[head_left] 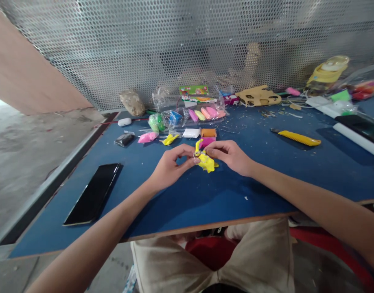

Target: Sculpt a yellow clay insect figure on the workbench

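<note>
A yellow modelling clay piece (207, 163) hangs just above the blue table, with a thin silvery wire or chain across its upper part. My left hand (173, 165) pinches its left side between thumb and fingers. On the other side, the thumb and fingertips of my right hand (232, 156) are closed at the clay's upper right edge. Behind the hands lie a magenta clay packet (208, 141), an orange packet (208, 132), a white packet (191, 133) and a loose bit of yellow clay in wrap (170, 139).
A black phone (93, 194) lies at the left, a yellow box cutter (299, 138) at the right. Pink clay (148, 137) and a black packet (125, 139) sit back left. A perforated metal panel (187, 49) rises behind the table. A yellow bottle (324, 77) stands back right.
</note>
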